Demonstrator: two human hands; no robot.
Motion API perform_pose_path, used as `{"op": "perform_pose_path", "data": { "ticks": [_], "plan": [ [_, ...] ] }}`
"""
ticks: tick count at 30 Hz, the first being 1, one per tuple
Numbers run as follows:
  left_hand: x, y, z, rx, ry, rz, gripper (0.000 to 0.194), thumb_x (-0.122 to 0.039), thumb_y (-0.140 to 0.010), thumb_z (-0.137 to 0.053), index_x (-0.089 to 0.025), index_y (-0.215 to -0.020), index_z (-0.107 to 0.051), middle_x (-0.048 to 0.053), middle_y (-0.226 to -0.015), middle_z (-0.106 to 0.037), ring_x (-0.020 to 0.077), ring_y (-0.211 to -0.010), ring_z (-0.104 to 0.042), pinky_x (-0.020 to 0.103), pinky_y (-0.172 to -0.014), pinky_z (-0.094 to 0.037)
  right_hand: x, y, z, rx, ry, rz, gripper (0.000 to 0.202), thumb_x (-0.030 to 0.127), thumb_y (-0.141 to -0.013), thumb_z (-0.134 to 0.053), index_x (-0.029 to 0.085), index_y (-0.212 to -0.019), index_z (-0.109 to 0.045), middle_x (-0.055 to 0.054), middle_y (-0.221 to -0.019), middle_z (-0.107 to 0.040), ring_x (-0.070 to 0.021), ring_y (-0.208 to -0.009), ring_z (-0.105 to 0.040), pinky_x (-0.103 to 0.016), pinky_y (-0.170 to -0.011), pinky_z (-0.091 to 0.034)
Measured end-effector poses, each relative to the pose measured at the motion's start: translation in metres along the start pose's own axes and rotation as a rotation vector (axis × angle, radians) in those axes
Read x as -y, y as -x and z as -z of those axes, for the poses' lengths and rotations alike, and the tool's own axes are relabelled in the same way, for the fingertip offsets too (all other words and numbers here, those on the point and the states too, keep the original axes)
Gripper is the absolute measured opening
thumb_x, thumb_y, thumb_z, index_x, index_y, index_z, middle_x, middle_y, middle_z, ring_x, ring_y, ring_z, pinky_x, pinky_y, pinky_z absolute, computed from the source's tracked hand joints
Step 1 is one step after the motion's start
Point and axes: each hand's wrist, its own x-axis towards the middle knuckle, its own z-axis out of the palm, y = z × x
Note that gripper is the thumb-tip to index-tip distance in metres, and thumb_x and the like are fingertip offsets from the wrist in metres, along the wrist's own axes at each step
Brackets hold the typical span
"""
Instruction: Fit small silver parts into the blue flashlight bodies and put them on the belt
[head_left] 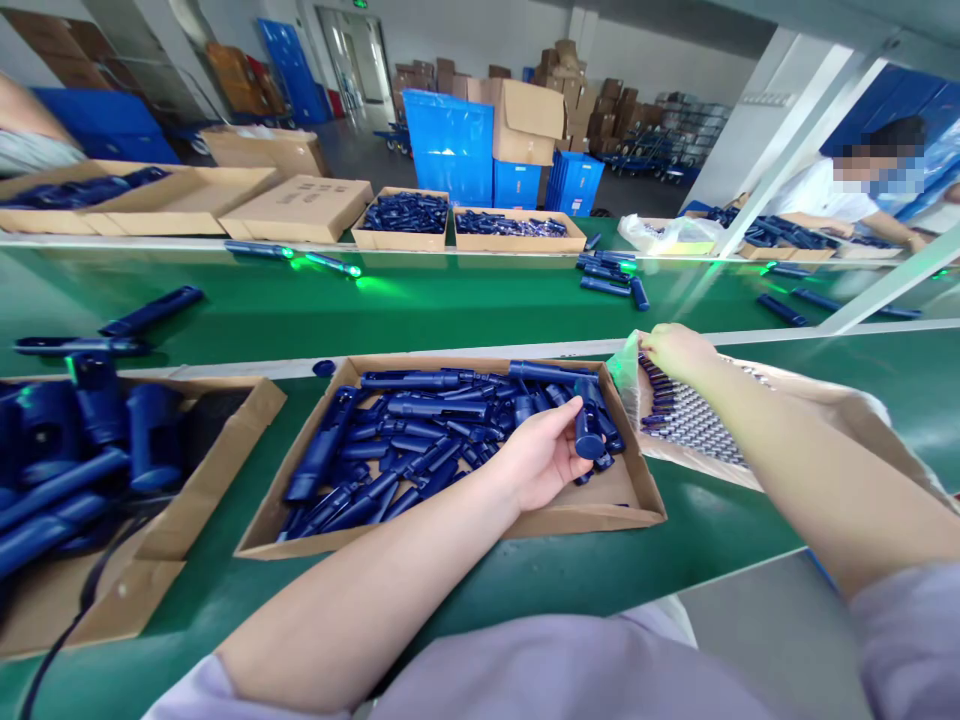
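Note:
My left hand (551, 452) is closed around a dark blue cylindrical housing (589, 438), its round end tilted toward me. It is over the right side of a shallow cardboard box (637, 490) that holds many similar blue housings (439, 408). At the far left corner of a plastic-lined tray (825, 400), my right hand (679, 350) has its fingers pinched together; what lies between them is too small to make out. Rows of small cylinders with silver ends, like batteries (701, 425), fill that tray, with darker sides showing near my right fingers.
Another cardboard box (161, 530) at the left holds larger blue housings, with a black cable (82, 610) across it. Beyond runs a green belt (450, 300) with several blue housings, some glowing green. Filled boxes (405, 240) line its far side. A co-worker (832, 190) sits at far right.

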Motion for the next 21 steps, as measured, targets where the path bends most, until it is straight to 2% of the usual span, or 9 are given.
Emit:
{"op": "perform_pose_path", "data": {
  "ticks": [4,9,13,17,19,21],
  "plan": [
    [0.000,0.001,-0.001,-0.002,0.002,-0.008,0.022,-0.029,-0.092,-0.054,-0.010,-0.089,-0.065,0.006,-0.071,-0.064,0.0094,-0.054,-0.060,0.017,-0.044,-0.049,-0.002,-0.019,-0.013,-0.018,0.085,0.062,0.021,0.023,-0.087,-0.056,0.011,-0.100,-0.065,-0.012,-0.107,-0.063,-0.0209,-0.098,-0.056,-0.033,-0.084,-0.042],
    [0.000,-0.002,0.001,0.002,0.004,-0.003,0.022,-0.028,-0.093,-0.053,-0.010,-0.086,-0.064,0.006,-0.070,-0.064,0.0094,-0.053,-0.060,0.017,-0.044,-0.048,-0.002,-0.014,-0.025,-0.101,0.136,0.126,0.023,0.022,-0.091,-0.047,0.009,-0.104,-0.063,-0.014,-0.107,-0.063,-0.0215,-0.100,-0.054,-0.032,-0.084,-0.038],
    [0.000,-0.002,0.001,-0.003,-0.009,-0.001,0.021,-0.028,-0.093,-0.053,-0.011,-0.088,-0.063,0.006,-0.070,-0.063,0.0096,-0.053,-0.060,0.017,-0.044,-0.047,0.000,-0.012,-0.027,-0.176,0.160,0.113,0.024,0.016,-0.091,-0.041,0.007,-0.097,-0.064,-0.018,-0.102,-0.063,-0.0247,-0.098,-0.053,-0.035,-0.080,-0.037],
    [0.000,-0.002,0.002,0.006,-0.012,-0.004,0.021,-0.030,-0.092,-0.054,-0.011,-0.091,-0.064,0.006,-0.074,-0.063,0.0094,-0.056,-0.060,0.017,-0.046,-0.048,-0.007,-0.005,-0.013,-0.264,0.153,0.078,0.025,0.021,-0.091,-0.041,0.011,-0.093,-0.063,-0.016,-0.100,-0.062,-0.0258,-0.096,-0.054,-0.036,-0.079,-0.039],
    [0.000,-0.002,0.003,0.017,-0.027,-0.003,0.022,-0.031,-0.092,-0.054,-0.011,-0.092,-0.064,0.006,-0.074,-0.063,0.0094,-0.055,-0.060,0.017,-0.046,-0.047,-0.006,0.009,0.001,-0.319,0.133,0.039,0.027,0.025,-0.093,-0.039,0.013,-0.095,-0.063,-0.015,-0.102,-0.062,-0.0244,-0.093,-0.055,-0.035,-0.077,-0.041],
    [0.002,-0.002,0.004,0.056,-0.053,-0.003,0.023,-0.033,-0.091,-0.054,-0.012,-0.091,-0.064,0.005,-0.072,-0.062,0.0095,-0.053,-0.058,0.018,-0.045,-0.045,0.005,0.034,0.015,-0.400,0.035,0.096,0.028,0.029,-0.095,-0.038,0.015,-0.099,-0.062,-0.013,-0.104,-0.062,-0.0217,-0.091,-0.058,-0.033,-0.076,-0.045]
  ]
}}
